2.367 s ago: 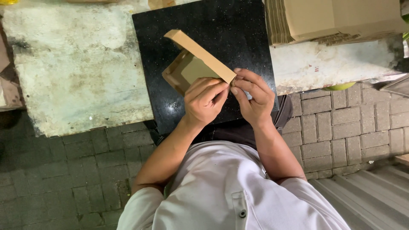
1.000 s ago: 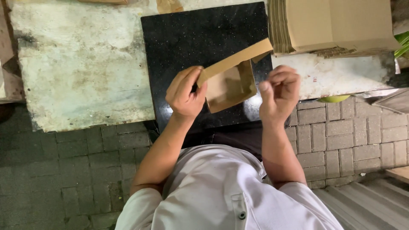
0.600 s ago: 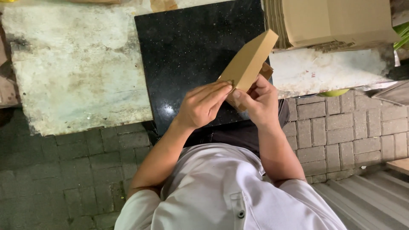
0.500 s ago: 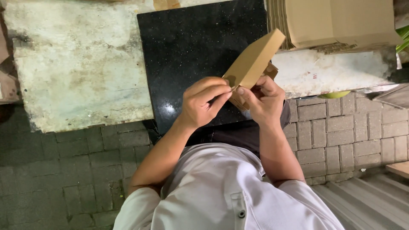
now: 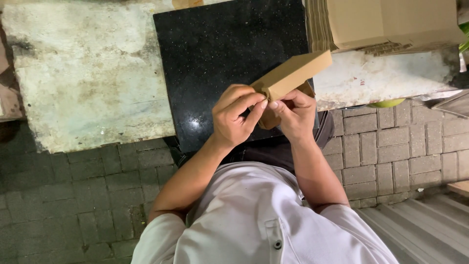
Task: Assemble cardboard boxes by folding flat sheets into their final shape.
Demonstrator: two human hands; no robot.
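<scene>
I am pinching the near end of the box (image 5: pixel 292 74) with my left hand (image 5: pixel 234 117) and right hand (image 5: pixel 295 113), fingers clamped, holding it tilted above the black slab (image 5: pixel 220 44).

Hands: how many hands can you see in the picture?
2. The left hand and the right hand both pinch the near end of the small cardboard box above the black slab.

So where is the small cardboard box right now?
In the head view, the small cardboard box is held in both hands, right of centre over the black slab, below the cardboard stack.
</scene>
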